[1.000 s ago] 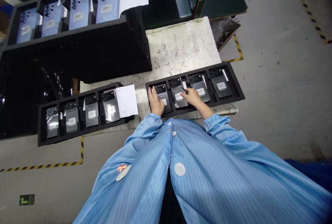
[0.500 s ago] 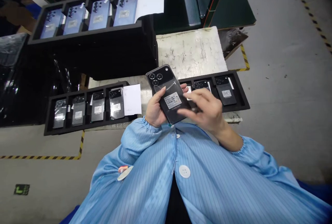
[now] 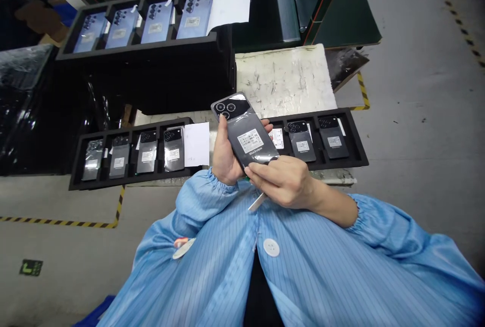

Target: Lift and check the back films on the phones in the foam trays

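Observation:
A dark grey smartphone (image 3: 242, 125), its back turned up, lies tilted between my hands. Three camera rings, a white label and a "Blackview" mark show on it. My left hand (image 3: 226, 157) wraps it from the left, thumb along the side by the cameras and fingertips showing at the far edge. At the lower end, my right hand (image 3: 284, 179) is closed on the phone's bottom edge. A thin white strip (image 3: 257, 202) sticks out below the right fingers; what it belongs to is hidden. Behind the hands is a black tray (image 3: 358, 150) with similar phones.
Another black tray (image 3: 76, 178) at left holds several grey phones beside a white sheet (image 3: 197, 145). Further back, a tall black tray stack (image 3: 151, 79) carries blue phones (image 3: 157, 24) and a sheet of paper (image 3: 230, 1). A worn white board (image 3: 284, 79) lies right of the stack.
My right hand has moved down from beside the phone's label to its bottom edge and closed there. The left thumb has shifted up towards the cameras. A white strip now shows below the right hand.

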Tool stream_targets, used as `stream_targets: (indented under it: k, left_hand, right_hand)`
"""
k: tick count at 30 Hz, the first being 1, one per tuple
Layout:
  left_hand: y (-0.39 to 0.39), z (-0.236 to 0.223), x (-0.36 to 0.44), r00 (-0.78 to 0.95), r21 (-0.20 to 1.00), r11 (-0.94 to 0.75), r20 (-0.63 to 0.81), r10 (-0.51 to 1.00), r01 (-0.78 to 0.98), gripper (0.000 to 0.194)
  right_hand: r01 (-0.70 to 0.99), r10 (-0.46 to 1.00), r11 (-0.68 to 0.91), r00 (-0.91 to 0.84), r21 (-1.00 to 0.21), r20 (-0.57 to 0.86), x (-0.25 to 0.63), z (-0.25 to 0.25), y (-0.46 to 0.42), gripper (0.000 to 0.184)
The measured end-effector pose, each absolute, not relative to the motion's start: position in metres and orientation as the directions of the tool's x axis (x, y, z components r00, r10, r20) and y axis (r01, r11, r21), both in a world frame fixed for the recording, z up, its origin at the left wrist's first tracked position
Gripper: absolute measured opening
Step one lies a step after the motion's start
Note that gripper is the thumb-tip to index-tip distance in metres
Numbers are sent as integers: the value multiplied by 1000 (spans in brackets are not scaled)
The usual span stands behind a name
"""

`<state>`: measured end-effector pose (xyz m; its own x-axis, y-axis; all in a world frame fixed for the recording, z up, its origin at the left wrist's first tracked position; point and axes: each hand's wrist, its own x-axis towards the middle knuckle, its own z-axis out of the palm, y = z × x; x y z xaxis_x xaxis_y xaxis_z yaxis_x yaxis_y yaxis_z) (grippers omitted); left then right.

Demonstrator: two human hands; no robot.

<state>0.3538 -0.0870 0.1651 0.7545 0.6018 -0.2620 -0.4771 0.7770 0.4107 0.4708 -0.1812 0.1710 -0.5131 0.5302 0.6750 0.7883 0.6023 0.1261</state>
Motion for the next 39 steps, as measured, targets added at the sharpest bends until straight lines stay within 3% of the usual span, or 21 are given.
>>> stream_targets:
  k: [3, 5, 8, 12, 16, 20, 24, 29, 32, 36, 39]
  left_hand:
    - [-85, 163, 355, 709, 421, 765, -320, 628, -487, 79]
    - [-85, 162, 356, 687, 432, 755, -339, 643, -494, 79]
    - [-89, 163, 358, 695, 428, 767, -350, 628, -478, 78]
    - [-102, 168, 356, 702, 383, 769, -330, 631, -511, 62]
    - [-115, 169, 347, 834, 338, 877, -322, 449, -342, 79]
    - [-121, 166, 339, 908, 313, 934, -318, 273, -171, 79]
    - [-123, 167, 337, 915, 313, 942, -331, 231, -124, 62]
    - [-124, 171, 336, 923, 297, 954, -358, 141, -31, 57]
    - [-125, 169, 336, 925, 308, 950, -341, 169, -60, 61]
    - [-125, 163, 341, 906, 358, 921, -320, 277, -156, 81]
    - [-122, 161, 347, 852, 369, 891, -342, 395, -265, 81]
  right_hand:
    - [788, 507, 591, -528, 171, 682, 468, 168, -180, 6]
    - [798, 523, 587, -502, 137, 689, 466, 167, -180, 5]
    - [814, 656, 573, -384, -98, 650, 468, 175, -175, 15]
    - [765, 824, 455, -168, -456, 540, 488, 201, -156, 23]
    - [701, 928, 326, -110, -634, 356, 516, 216, -129, 26]
    - [657, 948, 300, -124, -692, 294, 530, 212, -108, 32]
    - [620, 962, 268, -131, -737, 240, 534, 204, -97, 34]
    - [555, 966, 256, -126, -791, 224, 536, 196, -94, 28]
    - [539, 967, 254, -132, -803, 217, 536, 199, -96, 28]
    - [567, 957, 292, -164, -771, 241, 529, 213, -111, 31]
    - [613, 938, 346, -226, -711, 262, 517, 220, -132, 28]
